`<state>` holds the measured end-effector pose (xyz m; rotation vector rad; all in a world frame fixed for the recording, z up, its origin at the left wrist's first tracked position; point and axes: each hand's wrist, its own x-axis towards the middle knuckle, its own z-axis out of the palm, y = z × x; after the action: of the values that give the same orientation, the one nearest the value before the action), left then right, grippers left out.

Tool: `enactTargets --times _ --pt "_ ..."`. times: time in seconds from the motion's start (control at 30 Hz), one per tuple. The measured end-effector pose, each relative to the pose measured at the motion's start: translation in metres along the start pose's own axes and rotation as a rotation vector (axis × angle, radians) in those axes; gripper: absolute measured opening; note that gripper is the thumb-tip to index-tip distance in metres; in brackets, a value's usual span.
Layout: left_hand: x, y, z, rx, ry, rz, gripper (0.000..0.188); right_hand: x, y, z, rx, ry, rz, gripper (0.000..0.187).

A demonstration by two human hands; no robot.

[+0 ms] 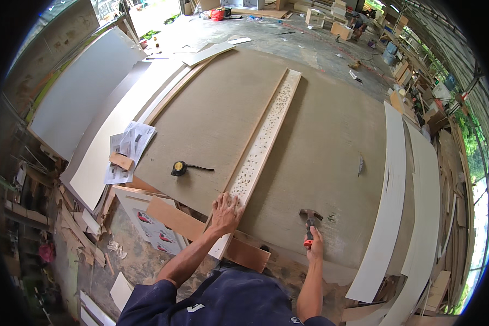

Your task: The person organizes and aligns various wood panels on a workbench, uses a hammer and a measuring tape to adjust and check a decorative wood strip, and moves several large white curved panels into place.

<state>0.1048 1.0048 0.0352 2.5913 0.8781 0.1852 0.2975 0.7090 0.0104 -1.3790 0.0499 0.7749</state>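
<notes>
A long, narrow wooden board (261,142) with raised edges lies lengthwise on the large brown worktable (331,130). Many small dark bits are scattered along its pale face; they are too small to name. My left hand (226,213) rests on the near part of this board, fingers spread over its surface. In my right hand (314,245) is a claw hammer (311,221), gripped by its red and black handle, its head toward the tabletop. A black and yellow tape measure (180,168) sits left of the board, its strap trailing to the right.
Printed sheets (129,146) with a small wood block (120,161) on them lie at the table's left edge. A small pointed object (361,164) is on the right side. White panels (388,206) line the right; a large white sheet (87,87) leans left. Someone (358,24) crouches far off.
</notes>
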Motion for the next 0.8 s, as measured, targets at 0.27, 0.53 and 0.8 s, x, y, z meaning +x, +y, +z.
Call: enactTargets --times 0.27,0.53,0.8 --pt "0.061 -0.132 -0.063 0.295 0.321 -0.305 0.068 -0.016 0.019 0.08 -0.145 -0.234 0.181 0.041" --pt "0.082 -0.209 -0.078 -0.015 0.121 -0.304 0.07 -0.024 0.047 0.171 -0.096 -0.292 0.126 0.026" --pt "0.091 -0.198 -0.091 -0.231 0.449 -0.249 0.063 0.003 0.058 0.211 -0.123 -0.25 0.038 0.025"
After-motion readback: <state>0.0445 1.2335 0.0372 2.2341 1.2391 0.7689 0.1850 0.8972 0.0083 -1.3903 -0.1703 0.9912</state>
